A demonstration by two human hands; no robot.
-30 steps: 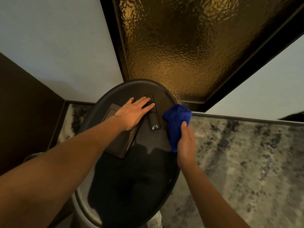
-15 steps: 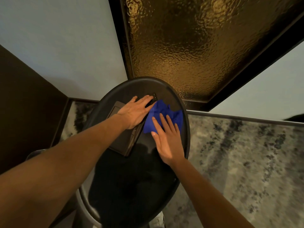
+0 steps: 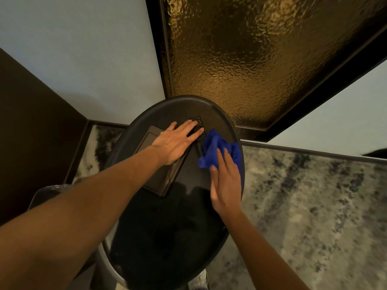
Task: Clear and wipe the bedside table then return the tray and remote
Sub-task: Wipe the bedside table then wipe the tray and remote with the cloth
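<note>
Far left, dark wall panel (image 3: 31, 122). Round black bedside table (image 3: 167, 237) fills centre. On its left-centre part, dark rectangular tray (image 3: 161, 181). Left hand (image 3: 178, 141) lies flat across tray's far end, fingers straight & slightly spread, tips resting on remote (image 3: 199, 124) just beside tray; remote's near end prob. under the cloth, hard to tell. Blue cloth (image 3: 217, 151) bunched on tabletop near right rim, right hand (image 3: 226, 181) pressing it w/ straight fingers. Behind, amber textured glass (image 3: 251, 59); right, mottled carpet (image 3: 314, 206).

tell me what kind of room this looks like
Probably a bedroom or hotel room: a small round dark bedside table holding a remote and a flat tray, over patterned carpet.
</note>
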